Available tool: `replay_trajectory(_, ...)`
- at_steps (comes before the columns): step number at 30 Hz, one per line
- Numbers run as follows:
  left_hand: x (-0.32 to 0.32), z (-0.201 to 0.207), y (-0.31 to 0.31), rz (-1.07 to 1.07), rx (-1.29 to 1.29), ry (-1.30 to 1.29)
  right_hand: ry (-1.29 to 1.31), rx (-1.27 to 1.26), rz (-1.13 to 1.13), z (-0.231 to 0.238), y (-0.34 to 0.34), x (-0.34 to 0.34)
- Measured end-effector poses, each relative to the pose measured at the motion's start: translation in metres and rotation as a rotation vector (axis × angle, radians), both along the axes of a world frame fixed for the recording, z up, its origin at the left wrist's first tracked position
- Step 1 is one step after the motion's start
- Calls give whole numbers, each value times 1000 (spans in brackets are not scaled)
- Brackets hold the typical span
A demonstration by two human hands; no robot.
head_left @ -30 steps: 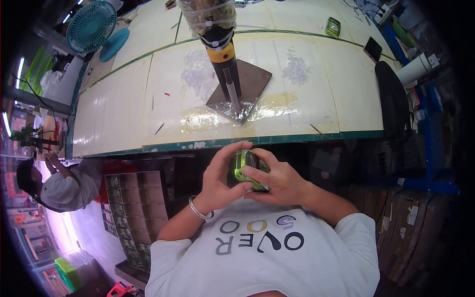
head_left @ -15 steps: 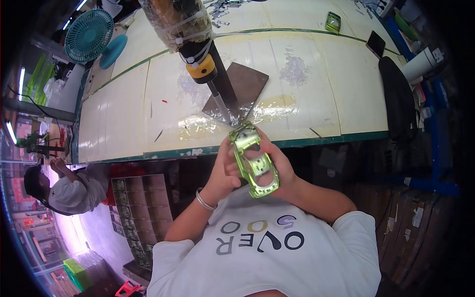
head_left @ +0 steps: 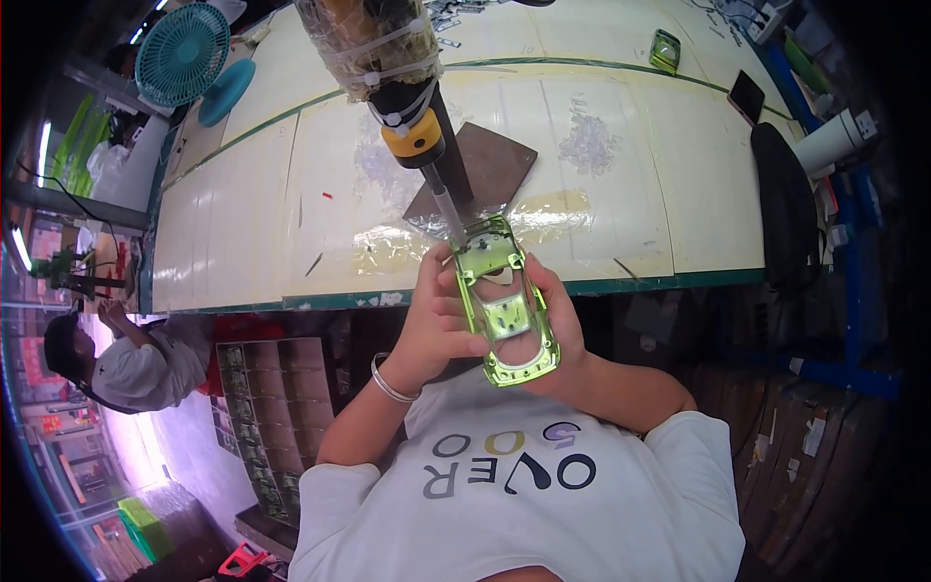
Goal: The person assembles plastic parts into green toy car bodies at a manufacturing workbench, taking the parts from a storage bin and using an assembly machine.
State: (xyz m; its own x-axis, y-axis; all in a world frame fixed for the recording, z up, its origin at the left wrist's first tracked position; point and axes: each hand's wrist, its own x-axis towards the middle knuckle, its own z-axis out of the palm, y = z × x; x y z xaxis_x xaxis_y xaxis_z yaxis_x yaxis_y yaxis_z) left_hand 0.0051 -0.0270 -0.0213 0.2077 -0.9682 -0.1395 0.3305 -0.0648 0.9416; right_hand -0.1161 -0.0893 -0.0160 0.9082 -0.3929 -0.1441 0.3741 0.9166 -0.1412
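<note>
Both my hands are closed on a shiny green toy car shell. My left grip is clamped on its left edge, and my right grip on its right edge, with part of that hand visible through the shell's openings. The shell is tilted, its far end overlapping the tabletop in view and its near end above my white T-shirt.

Just beyond stands a power driver with a yellow collar, its upper body wrapped in clear plastic. Its slim metal shaft reaches down to the shell's far left corner; I cannot tell whether they touch. Behind it lies a brown square plate.

The clearest writing is on my shirt: big, widely spaced letters and numerals in black, grey, yellow and purple, upside down in this view. At right, pale paper labels stick to brown cartons, their print too small to make out.

On the tabletop's far right are a second green car shell and a dark phone; at far left, a teal fan. A silver bracelet circles my left wrist. To the left, a co-worker wears a white top and dark cap, near a compartmented tray.
</note>
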Motion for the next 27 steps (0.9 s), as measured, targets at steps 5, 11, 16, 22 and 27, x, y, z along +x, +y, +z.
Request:
replay_trajectory(5, -2, 3, -4, -43, 13, 150, 42, 39, -16, 11, -1, -2)
replay_trajectory(11, 1, 10, -2, -122, 68, 260, 102, 18, -79, 6, 3, -4)
replay_trajectory(16, -4, 10, -9, -133, -11, 286, 191, -62, -152, -7, 1, -7)
replay_trajectory(22, -3, 4, -9, -169, -70, 209, 215, -81, -216, -2, -1, -6)
replay_trajectory(27, -4, -2, -4, -125, -94, 185, 14, -111, -129, -19, -8, -5)
